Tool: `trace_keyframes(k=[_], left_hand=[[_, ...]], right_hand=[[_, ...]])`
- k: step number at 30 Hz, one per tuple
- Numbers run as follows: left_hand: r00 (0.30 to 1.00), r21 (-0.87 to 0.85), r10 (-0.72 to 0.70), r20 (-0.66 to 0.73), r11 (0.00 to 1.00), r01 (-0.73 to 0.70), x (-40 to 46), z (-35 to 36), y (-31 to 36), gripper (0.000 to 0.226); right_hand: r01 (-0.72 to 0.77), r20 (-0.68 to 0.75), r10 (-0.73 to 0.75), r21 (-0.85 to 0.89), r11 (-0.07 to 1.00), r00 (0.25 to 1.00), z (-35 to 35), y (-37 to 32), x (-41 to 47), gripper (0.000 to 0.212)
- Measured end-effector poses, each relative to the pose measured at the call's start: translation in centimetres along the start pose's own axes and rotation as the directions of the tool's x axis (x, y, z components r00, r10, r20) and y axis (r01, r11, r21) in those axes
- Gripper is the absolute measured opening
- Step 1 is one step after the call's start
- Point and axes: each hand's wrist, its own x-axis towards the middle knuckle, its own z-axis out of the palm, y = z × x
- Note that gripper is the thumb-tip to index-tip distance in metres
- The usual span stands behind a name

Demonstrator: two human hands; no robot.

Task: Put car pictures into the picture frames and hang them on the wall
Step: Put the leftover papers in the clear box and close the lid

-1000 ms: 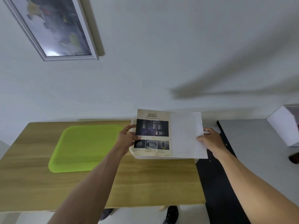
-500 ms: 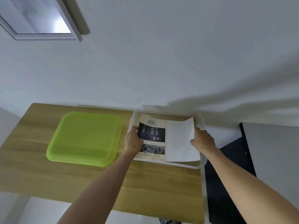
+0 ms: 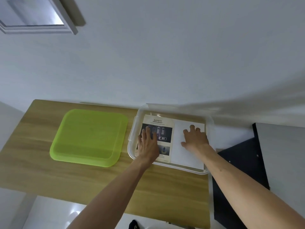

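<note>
Both of your hands lie flat and open in the clear plastic bin (image 3: 209, 123) at the right end of the wooden table (image 3: 99, 182). Your left hand (image 3: 147, 143) presses straight fingers on the car picture (image 3: 162, 129), the sheet headed SAFETY; your right hand (image 3: 195, 140) rests spread on the white sheet (image 3: 186, 156) just beside it. Neither grips anything. To lift the picture cleanly, I judge you should hold the white sheet down with the right, slide the left toward an edge and pinch there, not drag the print. A framed picture (image 3: 38, 15) hangs on the wall, upper left; the green lid (image 3: 89, 138) lies beside the bin.
</note>
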Motion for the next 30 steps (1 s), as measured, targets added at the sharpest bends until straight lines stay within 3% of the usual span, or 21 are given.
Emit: trace_keyframes(k=[2,5,19,23,26,30], left_hand=[[0.998,-0.027,0.003,0.07,1.0,-0.001,0.1,0.2,0.0,0.067],[0.994,-0.086,-0.014,0.106,0.996,0.024,-0.1,0.7,-0.3,0.066],[0.998,-0.118,-0.016,0.068,0.993,0.024,-0.6,0.3,-0.3,0.064],[0.99,-0.228,-0.005,-0.139,0.973,-0.027,-0.8,-1.0,-1.1,0.053],[0.945,-0.245,0.061,-0.323,0.959,-0.145,-1.2,-2.8,-2.7,0.039],[0.888,-0.278,0.049,-0.457,0.94,-0.195,-1.6,-5.0,-7.1,0.036]], right_hand=[[0.02,0.097,-0.03,0.101,0.995,0.995,1.2,-0.1,-0.1,0.069],[0.006,0.112,-0.029,0.206,0.979,0.993,2.6,0.0,-0.3,0.083],[0.033,0.036,-0.041,0.189,0.981,0.999,3.2,0.4,-0.6,0.084],[0.053,-0.105,-0.041,0.114,0.992,0.994,2.6,0.1,-0.9,0.08],[0.079,-0.248,-0.046,0.126,0.989,0.968,1.6,-1.3,-1.1,0.074],[0.149,-0.431,-0.072,0.148,0.978,0.899,-0.7,-5.5,-0.5,0.064]])
